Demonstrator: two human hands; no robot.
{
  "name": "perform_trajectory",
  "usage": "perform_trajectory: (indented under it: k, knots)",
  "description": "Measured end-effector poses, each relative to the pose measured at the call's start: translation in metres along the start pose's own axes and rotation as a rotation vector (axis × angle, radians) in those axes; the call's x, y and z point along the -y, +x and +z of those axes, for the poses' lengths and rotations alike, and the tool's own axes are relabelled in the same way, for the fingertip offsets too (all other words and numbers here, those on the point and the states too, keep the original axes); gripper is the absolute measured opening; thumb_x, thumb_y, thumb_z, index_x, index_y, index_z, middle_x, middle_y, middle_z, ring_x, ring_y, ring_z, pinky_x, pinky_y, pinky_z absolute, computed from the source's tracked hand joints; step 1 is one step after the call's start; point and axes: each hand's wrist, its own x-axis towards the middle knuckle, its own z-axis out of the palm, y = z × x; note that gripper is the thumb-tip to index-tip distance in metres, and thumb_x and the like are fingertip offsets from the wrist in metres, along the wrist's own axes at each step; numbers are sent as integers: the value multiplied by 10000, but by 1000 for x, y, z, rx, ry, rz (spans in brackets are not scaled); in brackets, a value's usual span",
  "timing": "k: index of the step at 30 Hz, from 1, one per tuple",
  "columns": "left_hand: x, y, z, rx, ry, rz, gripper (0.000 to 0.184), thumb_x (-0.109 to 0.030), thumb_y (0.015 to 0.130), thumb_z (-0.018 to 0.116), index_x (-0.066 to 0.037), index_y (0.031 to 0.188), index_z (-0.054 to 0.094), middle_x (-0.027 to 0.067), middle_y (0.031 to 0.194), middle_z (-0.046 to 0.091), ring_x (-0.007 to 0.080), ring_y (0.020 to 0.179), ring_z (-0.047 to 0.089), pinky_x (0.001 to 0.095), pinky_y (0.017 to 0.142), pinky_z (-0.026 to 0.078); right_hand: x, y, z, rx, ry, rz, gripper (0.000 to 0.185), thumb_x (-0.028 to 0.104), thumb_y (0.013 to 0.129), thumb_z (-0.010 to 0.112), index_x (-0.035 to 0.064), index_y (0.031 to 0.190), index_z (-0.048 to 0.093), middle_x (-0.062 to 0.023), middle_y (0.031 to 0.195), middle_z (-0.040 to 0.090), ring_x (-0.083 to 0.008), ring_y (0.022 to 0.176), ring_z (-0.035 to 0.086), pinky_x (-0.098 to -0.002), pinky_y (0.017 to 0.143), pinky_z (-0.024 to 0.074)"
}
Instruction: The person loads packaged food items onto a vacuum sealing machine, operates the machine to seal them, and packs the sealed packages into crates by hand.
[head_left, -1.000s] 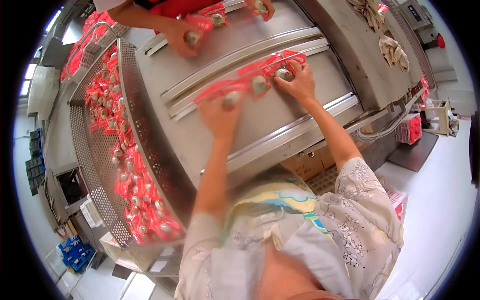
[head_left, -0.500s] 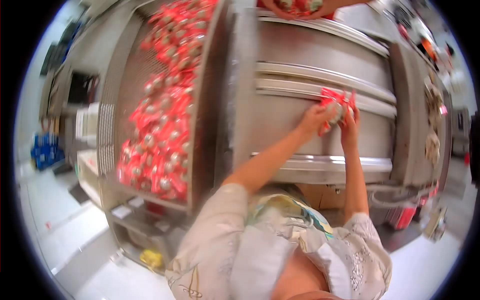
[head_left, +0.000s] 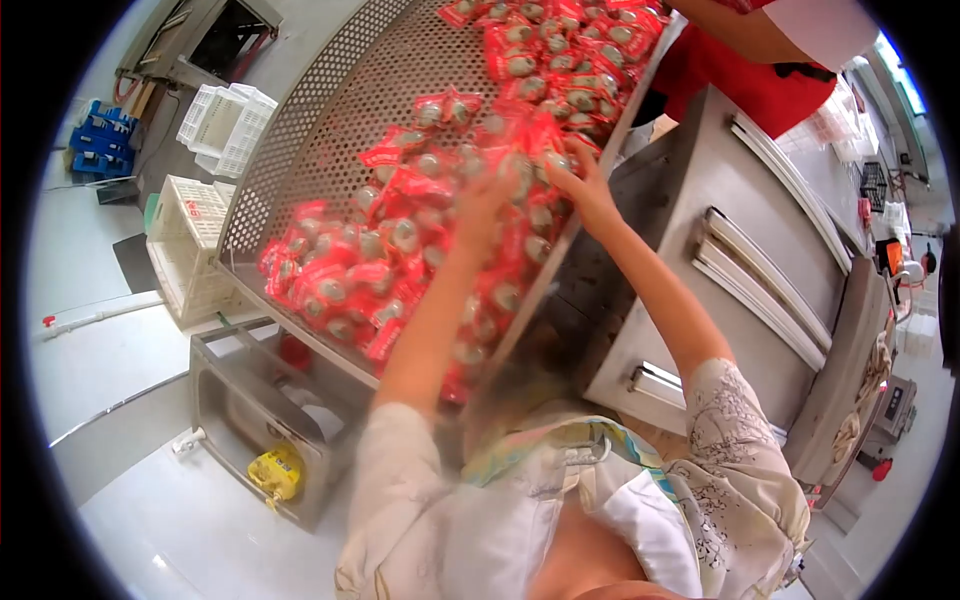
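Many red packets (head_left: 403, 235) with round grey-green contents lie heaped in a perforated metal tray (head_left: 290, 140). My left hand (head_left: 485, 215) is over the middle of the heap, smeared by motion, beside a blurred packet; its fingers cannot be made out. My right hand (head_left: 585, 190) is near the tray's right side, its fingers curled round a red packet (head_left: 545, 150). The two hands are close together, with red packets between and behind them.
A metal worktable (head_left: 730, 210) with raised rails (head_left: 765, 285) stands at the right. Another person (head_left: 745, 80) in red is at the top right. White crates (head_left: 190, 240) stand left of the tray. Below is a metal frame holding a yellow bag (head_left: 275, 472).
The view has turned towards the tray. Both my hands have moved from the metal worktable to the heap in the tray. The packets seen earlier in my hands on the worktable are no longer there.
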Motion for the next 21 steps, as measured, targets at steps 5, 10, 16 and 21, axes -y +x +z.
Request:
perform_trajectory:
  k: [5, 10, 16, 21]
  knots:
    - [-26, 93, -66, -22, 544, 18, 432, -488, 777, 700, -63, 836, 646, 33, 900, 572, 126, 780, 551, 283, 597, 447, -38, 72, 22, -160, -791, -88, 677, 450, 793, 704, 64, 1284, 445, -141, 1208, 462, -259, 1038, 550, -377, 827, 465]
    - [12, 143, -77, -269, 1279, 377, 547, -534, 785, 665, -98, 1115, 635, 255, 1457, 256, 416, 1350, 253, 488, 1007, 377, -76, 90, -1, -205, -1478, -43, 734, 556, 848, 569, 135, 1409, 351, -228, 1256, 394, -395, 1189, 396, -546, 986, 305]
    - [54, 162, -77, -286, 1744, 499, 620, -515, 863, 538, -138, 1351, 474, 217, 1401, 403, 421, 1323, 311, 499, 1064, 286, -72, 85, 13, -137, -1569, 68, 746, 587, 869, 484, 196, 1469, 276, -296, 1493, 153, -479, 1373, 163, -582, 1096, 151]
    - [66, 167, -94, -208, 1637, 832, 537, -396, 887, 551, -68, 1308, 490, 211, 1067, 597, 370, 1038, 521, 502, 962, 353, -40, 5, 38, -230, -1272, -378, 720, 340, 762, 682, 92, 1379, 407, -276, 1391, 344, -448, 1333, 268, -538, 1099, 223]
